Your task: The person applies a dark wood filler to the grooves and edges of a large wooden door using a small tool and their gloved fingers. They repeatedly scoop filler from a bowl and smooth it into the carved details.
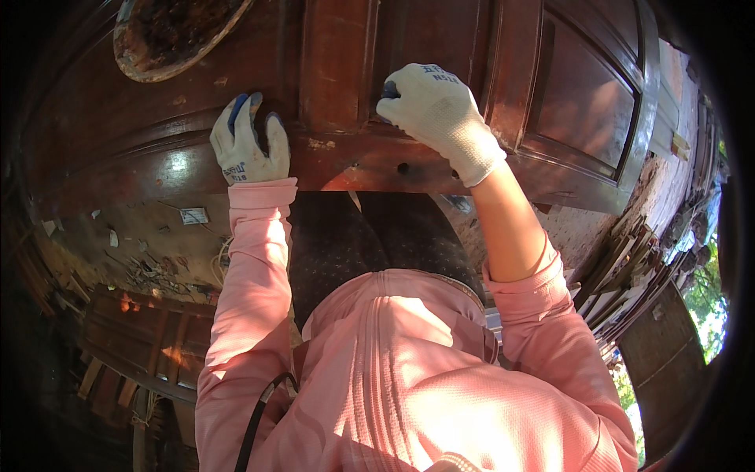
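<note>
A dark reddish-brown panelled wooden door [336, 71] lies across the space in front of me, its near edge close to my legs. My left hand [250, 149], in a white work glove with blue-coated fingertips, rests on its near rail with the fingers apart. Over the door to the right of the centre post is my right hand [440, 114], gloved the same way, its fingers curled into a closed grip. Whatever it may hold is hidden beneath the glove. A round hole [403, 168] shows in the near rail, beside pale scuffed patches.
A shallow oval dish [127, 64] with brown, crusty contents sits on the door at the far left. Scraps and a small paper [193, 215] litter the floor. Another wooden panel [130, 338] lies at lower left. Stacked wood strips [621, 271] are on the right.
</note>
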A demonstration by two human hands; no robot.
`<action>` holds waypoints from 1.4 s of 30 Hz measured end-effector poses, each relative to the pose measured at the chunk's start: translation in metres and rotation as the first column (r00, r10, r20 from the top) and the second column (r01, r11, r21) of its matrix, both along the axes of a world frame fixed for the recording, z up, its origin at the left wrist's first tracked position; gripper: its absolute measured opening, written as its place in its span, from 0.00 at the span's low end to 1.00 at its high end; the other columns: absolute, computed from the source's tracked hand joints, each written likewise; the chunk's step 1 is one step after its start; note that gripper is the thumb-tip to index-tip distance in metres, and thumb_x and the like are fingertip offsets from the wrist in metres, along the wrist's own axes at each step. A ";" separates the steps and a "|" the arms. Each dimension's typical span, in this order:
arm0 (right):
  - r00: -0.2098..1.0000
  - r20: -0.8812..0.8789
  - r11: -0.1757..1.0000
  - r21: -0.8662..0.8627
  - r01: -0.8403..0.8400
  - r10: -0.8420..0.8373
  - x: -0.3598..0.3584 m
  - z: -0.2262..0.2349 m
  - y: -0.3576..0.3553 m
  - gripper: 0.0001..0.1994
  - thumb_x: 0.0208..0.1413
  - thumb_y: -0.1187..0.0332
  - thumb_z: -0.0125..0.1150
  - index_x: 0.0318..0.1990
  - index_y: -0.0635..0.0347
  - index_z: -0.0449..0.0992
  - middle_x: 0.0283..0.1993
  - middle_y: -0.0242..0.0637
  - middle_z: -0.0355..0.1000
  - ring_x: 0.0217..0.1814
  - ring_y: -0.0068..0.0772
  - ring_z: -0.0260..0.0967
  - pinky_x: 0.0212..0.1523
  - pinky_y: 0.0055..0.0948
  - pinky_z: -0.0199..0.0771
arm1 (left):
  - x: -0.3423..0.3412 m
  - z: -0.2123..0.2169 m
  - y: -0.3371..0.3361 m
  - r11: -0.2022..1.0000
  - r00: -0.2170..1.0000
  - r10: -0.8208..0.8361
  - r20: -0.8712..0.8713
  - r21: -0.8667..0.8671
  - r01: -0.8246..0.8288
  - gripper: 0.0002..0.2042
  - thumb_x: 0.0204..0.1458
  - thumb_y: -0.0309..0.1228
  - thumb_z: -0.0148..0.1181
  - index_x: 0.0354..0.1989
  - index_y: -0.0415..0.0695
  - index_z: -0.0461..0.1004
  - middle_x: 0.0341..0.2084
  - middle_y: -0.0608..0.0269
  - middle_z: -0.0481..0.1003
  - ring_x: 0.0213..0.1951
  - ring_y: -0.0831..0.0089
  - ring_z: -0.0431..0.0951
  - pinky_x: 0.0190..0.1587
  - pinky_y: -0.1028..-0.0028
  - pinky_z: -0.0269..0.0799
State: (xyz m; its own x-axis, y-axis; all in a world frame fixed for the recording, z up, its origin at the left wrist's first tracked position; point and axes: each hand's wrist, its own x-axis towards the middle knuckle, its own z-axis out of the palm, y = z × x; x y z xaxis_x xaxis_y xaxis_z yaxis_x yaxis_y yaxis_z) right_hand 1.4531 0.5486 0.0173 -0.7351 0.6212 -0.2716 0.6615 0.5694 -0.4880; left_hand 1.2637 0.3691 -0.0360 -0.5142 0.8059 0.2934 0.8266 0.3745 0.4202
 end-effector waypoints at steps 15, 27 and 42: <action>0.995 0.030 0.988 -0.116 0.100 -0.097 0.012 0.026 0.014 0.12 0.54 0.63 0.62 0.32 0.64 0.82 0.27 0.52 0.75 0.31 0.52 0.75 0.39 0.41 0.76 | -0.012 -0.021 -0.006 0.995 0.999 -0.050 0.001 0.082 0.050 0.18 0.53 0.33 0.67 0.53 0.44 0.80 0.51 0.58 0.78 0.56 0.58 0.74 0.58 0.59 0.70; 0.992 0.122 0.999 -0.033 -0.015 0.019 -0.009 0.029 -0.004 0.12 0.56 0.62 0.59 0.35 0.60 0.84 0.33 0.46 0.79 0.40 0.50 0.79 0.45 0.44 0.79 | -0.005 -0.022 -0.003 0.990 0.995 0.001 0.102 0.143 -0.015 0.19 0.54 0.34 0.66 0.53 0.40 0.79 0.51 0.61 0.80 0.56 0.60 0.75 0.59 0.61 0.70; 0.996 0.074 0.997 -0.055 0.054 -0.050 -0.004 0.016 -0.008 0.13 0.54 0.63 0.57 0.34 0.61 0.84 0.30 0.49 0.78 0.37 0.51 0.79 0.43 0.44 0.78 | -0.009 -0.014 -0.003 0.994 0.998 -0.055 -0.006 0.089 0.056 0.18 0.55 0.34 0.66 0.52 0.38 0.79 0.51 0.59 0.79 0.56 0.59 0.75 0.59 0.60 0.71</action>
